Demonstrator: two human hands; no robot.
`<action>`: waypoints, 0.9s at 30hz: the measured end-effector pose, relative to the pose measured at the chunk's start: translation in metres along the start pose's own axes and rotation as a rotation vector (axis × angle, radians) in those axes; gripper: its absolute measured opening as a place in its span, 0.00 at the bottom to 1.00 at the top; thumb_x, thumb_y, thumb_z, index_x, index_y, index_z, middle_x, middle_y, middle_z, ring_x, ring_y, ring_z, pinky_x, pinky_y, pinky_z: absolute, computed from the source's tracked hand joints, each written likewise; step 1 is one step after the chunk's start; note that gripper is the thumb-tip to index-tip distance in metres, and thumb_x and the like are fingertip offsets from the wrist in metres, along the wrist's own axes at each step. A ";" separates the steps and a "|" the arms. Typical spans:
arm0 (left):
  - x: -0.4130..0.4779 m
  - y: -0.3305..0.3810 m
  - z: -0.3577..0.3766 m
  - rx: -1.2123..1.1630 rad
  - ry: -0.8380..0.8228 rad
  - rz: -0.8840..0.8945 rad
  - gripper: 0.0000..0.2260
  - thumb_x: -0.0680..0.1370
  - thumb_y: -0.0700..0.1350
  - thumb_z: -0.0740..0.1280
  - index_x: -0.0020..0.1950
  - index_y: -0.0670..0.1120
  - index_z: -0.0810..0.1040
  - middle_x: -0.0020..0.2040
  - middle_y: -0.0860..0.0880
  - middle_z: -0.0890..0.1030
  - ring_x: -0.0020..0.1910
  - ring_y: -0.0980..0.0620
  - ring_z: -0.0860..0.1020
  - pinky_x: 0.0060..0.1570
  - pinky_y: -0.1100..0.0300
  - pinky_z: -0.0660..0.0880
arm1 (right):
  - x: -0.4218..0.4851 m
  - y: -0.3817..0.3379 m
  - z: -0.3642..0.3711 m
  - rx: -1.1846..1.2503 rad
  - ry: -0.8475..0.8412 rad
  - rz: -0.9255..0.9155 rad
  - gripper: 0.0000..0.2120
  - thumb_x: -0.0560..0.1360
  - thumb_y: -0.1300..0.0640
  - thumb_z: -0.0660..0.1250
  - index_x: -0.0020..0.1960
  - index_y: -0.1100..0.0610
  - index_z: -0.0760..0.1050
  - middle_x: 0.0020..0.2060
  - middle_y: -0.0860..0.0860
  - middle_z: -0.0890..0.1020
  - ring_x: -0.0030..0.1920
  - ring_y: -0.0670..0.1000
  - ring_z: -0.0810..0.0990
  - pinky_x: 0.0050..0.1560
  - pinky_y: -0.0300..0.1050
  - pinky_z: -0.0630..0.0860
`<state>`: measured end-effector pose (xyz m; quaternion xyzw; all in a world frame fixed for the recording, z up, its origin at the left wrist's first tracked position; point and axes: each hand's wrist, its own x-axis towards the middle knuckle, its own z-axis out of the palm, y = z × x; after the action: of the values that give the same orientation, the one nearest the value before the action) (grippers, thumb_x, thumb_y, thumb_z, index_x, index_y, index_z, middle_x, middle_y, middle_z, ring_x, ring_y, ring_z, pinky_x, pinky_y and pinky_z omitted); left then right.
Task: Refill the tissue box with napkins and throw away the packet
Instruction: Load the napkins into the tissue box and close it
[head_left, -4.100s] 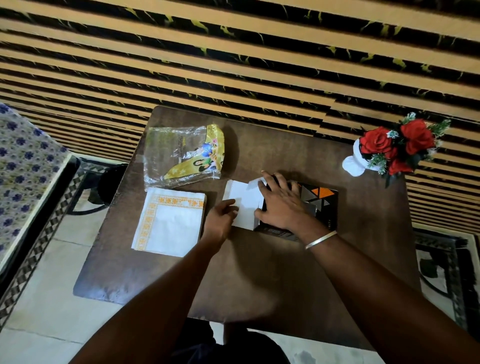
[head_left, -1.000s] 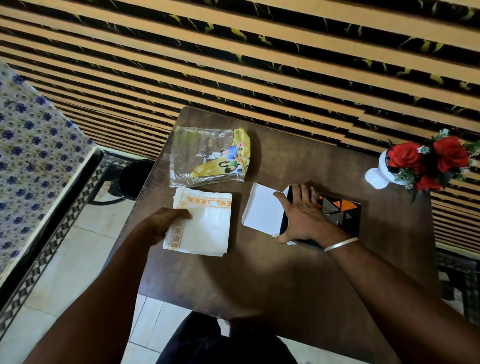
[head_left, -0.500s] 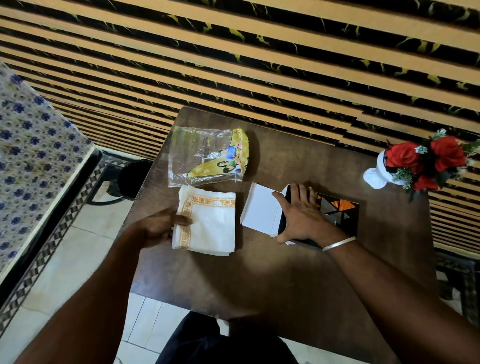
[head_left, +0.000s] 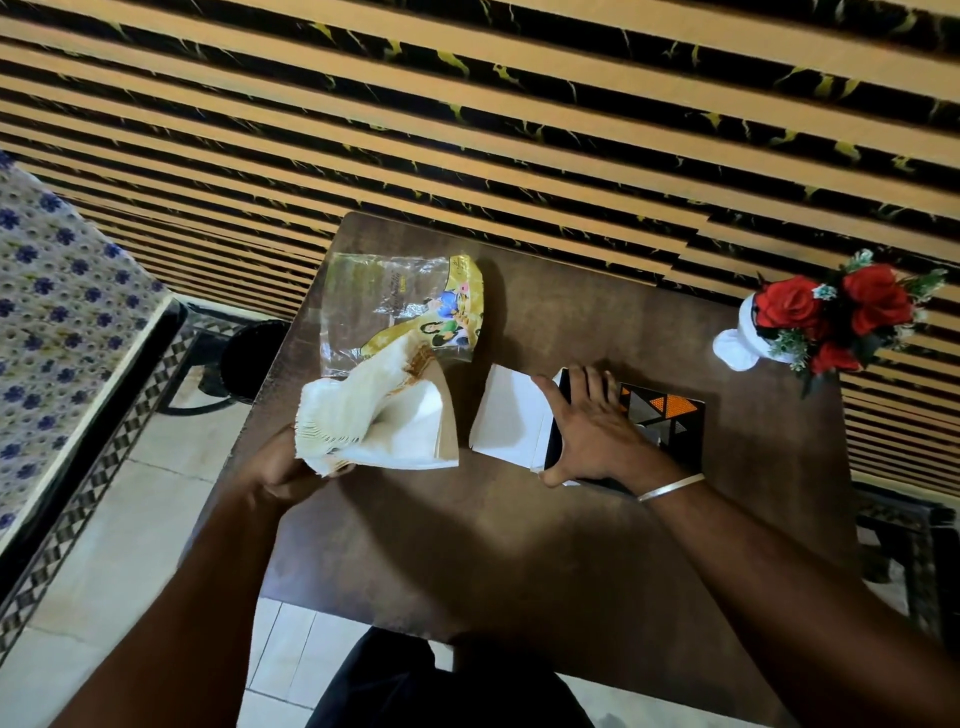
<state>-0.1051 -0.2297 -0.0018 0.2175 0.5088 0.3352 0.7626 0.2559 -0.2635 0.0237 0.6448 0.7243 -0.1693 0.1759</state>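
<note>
A stack of white napkins with an orange border (head_left: 384, 415) is lifted at its left edge off the brown table (head_left: 519, 545); its right part still rests there. My left hand (head_left: 280, 473) grips that raised edge from below. The black tissue box with orange and grey triangles (head_left: 665, 421) lies on its side at the right, its white end flap (head_left: 506, 415) open toward the napkins. My right hand (head_left: 592, 431) lies flat on the box, fingers spread. The clear and yellow plastic packet (head_left: 405, 312) lies flat behind the napkins.
A white vase of red roses (head_left: 826, 322) stands at the table's far right corner. A striped wall runs behind the table. A dark round bin (head_left: 254, 348) sits on the tiled floor left of the table, beside a patterned cushion (head_left: 57, 312).
My left hand has gripped the napkin stack's left edge and lifted it, so the stack bends upward. My right hand stays on the box.
</note>
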 end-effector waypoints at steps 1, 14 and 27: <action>0.002 0.000 0.008 -0.041 -0.090 0.000 0.16 0.72 0.36 0.74 0.29 0.53 0.87 0.31 0.55 0.85 0.31 0.60 0.84 0.31 0.66 0.81 | -0.001 0.001 0.000 0.004 0.017 -0.006 0.65 0.54 0.31 0.74 0.80 0.50 0.44 0.75 0.62 0.56 0.76 0.65 0.53 0.77 0.65 0.48; 0.052 -0.048 0.122 -0.209 -0.377 -0.307 0.28 0.44 0.47 0.87 0.41 0.41 0.88 0.42 0.42 0.87 0.39 0.46 0.87 0.35 0.53 0.83 | -0.027 0.008 -0.003 0.438 0.031 -0.047 0.66 0.59 0.41 0.83 0.80 0.57 0.43 0.79 0.58 0.49 0.80 0.59 0.40 0.78 0.49 0.34; 0.062 -0.065 0.087 -0.088 -0.151 -0.414 0.15 0.56 0.38 0.83 0.40 0.42 0.86 0.40 0.42 0.85 0.34 0.47 0.85 0.31 0.55 0.82 | -0.013 0.007 0.006 0.142 0.058 -0.070 0.66 0.53 0.28 0.74 0.80 0.57 0.49 0.79 0.58 0.53 0.80 0.61 0.50 0.80 0.59 0.47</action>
<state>0.0102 -0.2281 -0.0510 0.0994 0.4686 0.1763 0.8599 0.2642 -0.2767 0.0247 0.6347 0.7374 -0.2073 0.1027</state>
